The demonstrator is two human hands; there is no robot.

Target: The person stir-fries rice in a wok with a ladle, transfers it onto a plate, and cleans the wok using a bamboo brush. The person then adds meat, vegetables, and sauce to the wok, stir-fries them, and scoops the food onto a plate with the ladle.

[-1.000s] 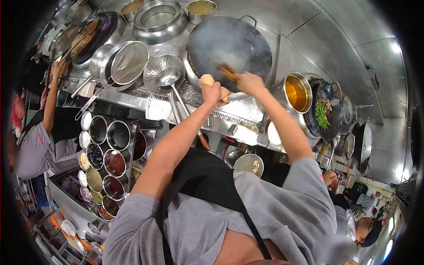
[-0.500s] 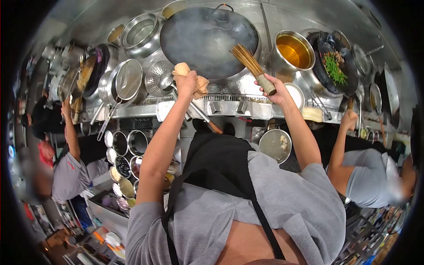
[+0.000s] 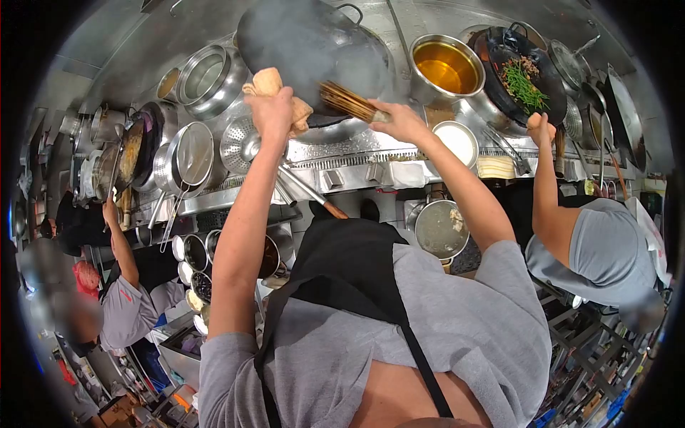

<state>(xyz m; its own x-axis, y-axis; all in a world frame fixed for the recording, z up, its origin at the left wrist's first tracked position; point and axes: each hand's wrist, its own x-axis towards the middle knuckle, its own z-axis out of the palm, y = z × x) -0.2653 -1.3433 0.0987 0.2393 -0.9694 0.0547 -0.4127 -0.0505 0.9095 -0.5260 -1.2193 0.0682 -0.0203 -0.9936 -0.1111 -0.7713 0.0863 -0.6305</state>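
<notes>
In my left hand (image 3: pixel 273 114) is a bunched tan cloth (image 3: pixel 267 80), held at the near left rim of a large black wok (image 3: pixel 285 43). Whether the hand grips the rim through the cloth cannot be made out. Steam rises from the wok, which looks tilted on its burner. My right hand (image 3: pixel 403 123) is closed round the bound handle of a bamboo wok brush (image 3: pixel 346 100). The brush's bristles point left, over the near part of the wok. A perforated strainer ladle (image 3: pixel 235 141) lies beside my left hand, left of the wok.
A pot of amber oil (image 3: pixel 448 68) and a bowl of white liquid (image 3: pixel 457 143) stand at the right. Beyond is a second wok (image 3: pixel 524 82) with greens, where a co-worker's hand (image 3: pixel 541 130) reaches in. Mesh strainers (image 3: pixel 195 153) and steel pots (image 3: pixel 207 77) sit left.
The wok has tilted and shifted, with its ear handle now further left in view. My right hand has swung the brush left, down to the wok. The right co-worker's hand has moved up to their wok.
</notes>
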